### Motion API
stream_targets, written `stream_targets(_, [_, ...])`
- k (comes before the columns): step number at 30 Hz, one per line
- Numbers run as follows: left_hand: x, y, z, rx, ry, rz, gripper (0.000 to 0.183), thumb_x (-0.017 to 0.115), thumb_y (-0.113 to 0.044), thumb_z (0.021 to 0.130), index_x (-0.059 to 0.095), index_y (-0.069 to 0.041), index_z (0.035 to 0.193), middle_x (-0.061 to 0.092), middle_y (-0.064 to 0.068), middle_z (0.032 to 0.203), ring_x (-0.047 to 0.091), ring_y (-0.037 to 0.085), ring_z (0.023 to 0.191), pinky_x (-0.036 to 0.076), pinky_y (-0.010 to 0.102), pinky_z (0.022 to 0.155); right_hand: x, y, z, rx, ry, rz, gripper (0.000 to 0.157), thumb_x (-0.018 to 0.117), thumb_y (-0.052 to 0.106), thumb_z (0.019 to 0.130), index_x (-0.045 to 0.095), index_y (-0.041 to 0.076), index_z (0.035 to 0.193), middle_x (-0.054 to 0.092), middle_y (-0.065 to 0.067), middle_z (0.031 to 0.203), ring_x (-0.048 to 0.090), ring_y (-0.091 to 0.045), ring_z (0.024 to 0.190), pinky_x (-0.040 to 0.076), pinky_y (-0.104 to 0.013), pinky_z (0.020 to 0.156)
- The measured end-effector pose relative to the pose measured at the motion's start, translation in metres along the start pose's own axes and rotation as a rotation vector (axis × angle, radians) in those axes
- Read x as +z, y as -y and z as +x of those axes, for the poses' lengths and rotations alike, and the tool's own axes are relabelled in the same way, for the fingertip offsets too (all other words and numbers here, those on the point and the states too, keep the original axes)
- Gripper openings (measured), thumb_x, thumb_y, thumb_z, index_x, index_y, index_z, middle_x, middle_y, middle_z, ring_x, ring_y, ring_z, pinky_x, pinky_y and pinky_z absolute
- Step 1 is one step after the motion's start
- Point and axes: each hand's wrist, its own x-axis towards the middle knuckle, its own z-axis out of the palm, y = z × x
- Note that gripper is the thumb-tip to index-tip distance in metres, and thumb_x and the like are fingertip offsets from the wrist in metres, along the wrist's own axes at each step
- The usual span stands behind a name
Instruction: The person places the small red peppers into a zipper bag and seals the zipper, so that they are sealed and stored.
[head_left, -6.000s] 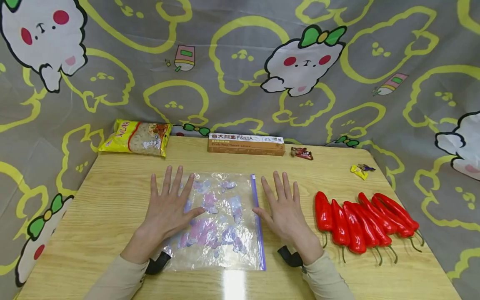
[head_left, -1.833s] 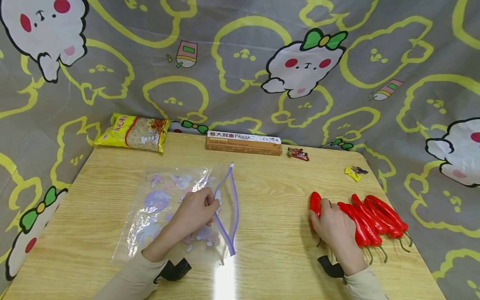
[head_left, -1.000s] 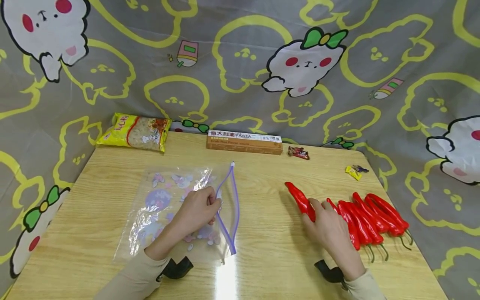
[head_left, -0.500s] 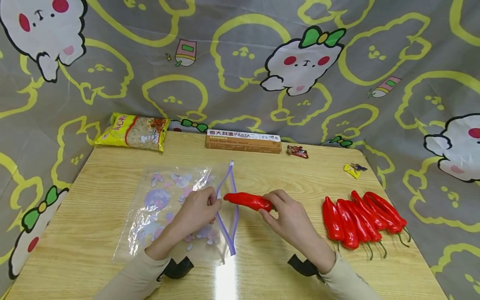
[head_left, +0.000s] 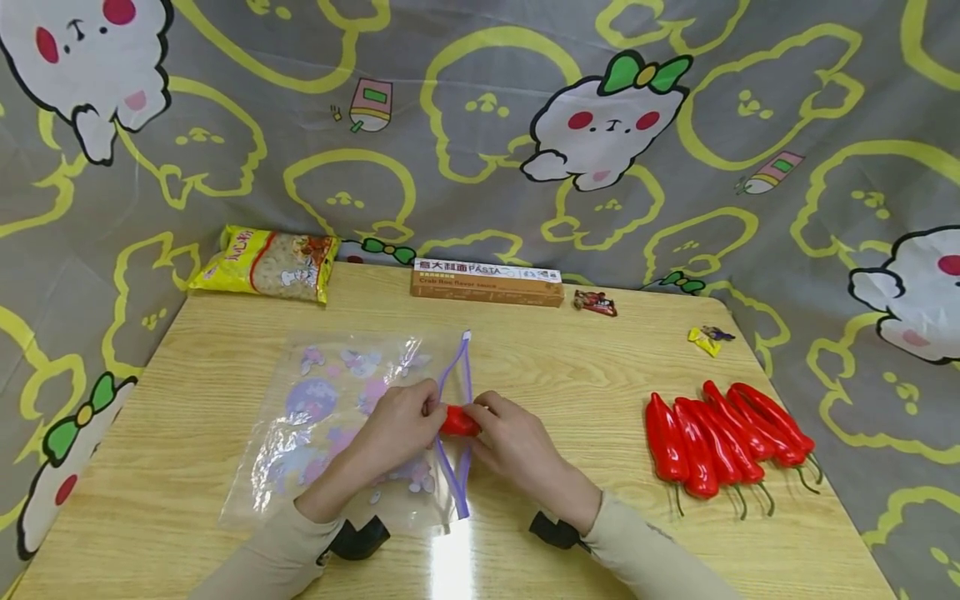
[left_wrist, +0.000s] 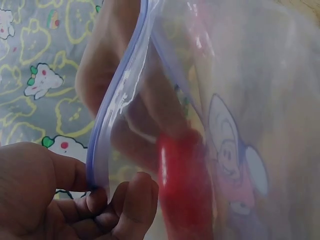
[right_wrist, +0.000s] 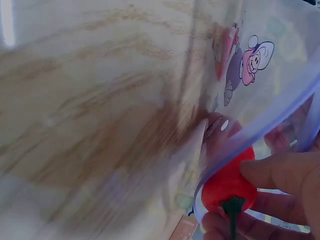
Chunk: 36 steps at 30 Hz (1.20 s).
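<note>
My left hand [head_left: 401, 423] pinches the purple rim of a clear zip bag [head_left: 300, 450] printed with pastel cartoon figures, holding its mouth apart. In my right hand [head_left: 513, 437] is a red pepper [head_left: 459, 421], gripped near its green stem end. The pepper's tip points left through the bag's mouth, and the left wrist view shows its red body [left_wrist: 185, 185] behind the clear film. From the right wrist, the stem end [right_wrist: 230, 192] sits at the purple rim, between thumb and fingers. Part of the pepper is hidden by my left hand in the head view.
Several red peppers [head_left: 697, 450] lie in a row on the right of the wooden table [head_left: 555, 550]. Along the back are a yellow food bag [head_left: 266, 262], a pasta box [head_left: 487, 283] and a dark red packet [head_left: 595, 302]. A yellow wrapped candy [head_left: 703, 342] lies at the right.
My right hand picked the leftmost pepper from the row and carried it left into the bag's mouth. My left hand, earlier flat over the bag, now keeps its rim apart.
</note>
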Motion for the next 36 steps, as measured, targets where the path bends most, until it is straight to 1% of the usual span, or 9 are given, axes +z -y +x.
stream_targets(6, [0.0,-0.001,-0.001,0.024,-0.014,0.049,0.018,0.052,-0.01,0.084,0.046,-0.014,0.068,0.045,-0.007,0.052,0.041,0.004,0.043,0.031,0.021,0.04,0.015,0.004,0.007,-0.054,-0.022,-0.027,0.024,0.075,0.018,0.074,0.067,0.011,0.096,0.059,0.001,0.085,0.054,-0.009,0.066,0.045,-0.022,0.055])
stream_targets(13, [-0.002,-0.002,0.0,0.016,-0.007,0.068,0.017,0.051,-0.01,0.084,0.047,-0.015,0.068,0.042,-0.007,0.053,0.036,0.005,0.044,0.028,0.02,0.041,0.025,0.006,0.009,-0.045,0.004,-0.088,0.017,0.073,0.015,0.075,0.061,0.015,0.087,0.056,0.003,0.081,0.05,-0.01,0.058,0.039,-0.021,0.049])
stream_targets(17, [-0.002,-0.001,0.0,0.02,-0.013,0.075,0.017,0.052,-0.011,0.083,0.047,-0.015,0.068,0.043,-0.007,0.053,0.037,0.005,0.044,0.029,0.02,0.041,0.023,0.006,0.009,-0.04,0.019,-0.077,0.019,0.074,0.016,0.075,0.061,0.014,0.089,0.056,0.003,0.082,0.05,-0.01,0.059,0.039,-0.021,0.05])
stream_targets(21, [-0.003,0.001,0.001,0.019,-0.013,0.071,0.018,0.053,-0.012,0.084,0.047,-0.015,0.067,0.043,-0.006,0.053,0.037,0.005,0.043,0.028,0.02,0.039,0.011,0.002,0.005,-0.004,0.013,-0.05,0.028,0.075,0.019,0.073,0.064,0.012,0.098,0.059,0.0,0.088,0.056,-0.011,0.067,0.045,-0.024,0.055])
stream_targets(24, [-0.003,0.002,0.0,0.019,-0.01,0.055,0.018,0.053,-0.013,0.084,0.048,-0.015,0.067,0.043,-0.006,0.052,0.035,0.005,0.042,0.028,0.02,0.038,-0.006,-0.009,-0.004,0.069,0.002,-0.058,0.033,0.074,0.022,0.075,0.065,0.009,0.103,0.061,-0.003,0.092,0.059,-0.015,0.074,0.049,-0.028,0.06])
stream_targets(27, [-0.004,0.003,0.0,0.027,-0.009,0.042,0.018,0.053,-0.012,0.084,0.048,-0.014,0.067,0.042,-0.006,0.052,0.034,0.005,0.042,0.027,0.02,0.038,-0.026,-0.029,-0.02,0.18,-0.02,-0.088,0.032,0.072,0.023,0.078,0.064,0.006,0.103,0.061,-0.006,0.093,0.061,-0.019,0.075,0.05,-0.032,0.061])
stream_targets(30, [-0.004,0.004,0.0,0.031,-0.007,0.036,0.018,0.053,-0.012,0.084,0.047,-0.013,0.067,0.04,-0.005,0.052,0.033,0.005,0.042,0.026,0.019,0.038,-0.045,-0.054,-0.044,0.323,-0.037,-0.147,0.03,0.07,0.021,0.079,0.064,0.004,0.102,0.06,-0.01,0.091,0.059,-0.023,0.07,0.048,-0.036,0.055])
stream_targets(33, [-0.005,0.004,0.0,0.026,-0.007,0.041,0.018,0.053,-0.012,0.084,0.047,-0.013,0.067,0.041,-0.005,0.052,0.034,0.005,0.043,0.027,0.019,0.039,-0.058,-0.08,-0.072,0.434,-0.068,-0.248,0.028,0.069,0.019,0.076,0.063,0.002,0.098,0.059,-0.015,0.086,0.056,-0.028,0.062,0.043,-0.038,0.046])
stream_targets(36, [-0.006,0.004,0.001,0.022,-0.013,0.05,0.017,0.053,-0.012,0.084,0.048,-0.014,0.067,0.042,-0.005,0.053,0.035,0.006,0.043,0.029,0.02,0.039,-0.067,-0.099,-0.097,0.485,-0.11,-0.354,0.027,0.07,0.014,0.073,0.061,-0.002,0.092,0.055,-0.019,0.077,0.051,-0.032,0.054,0.038,-0.04,0.04])
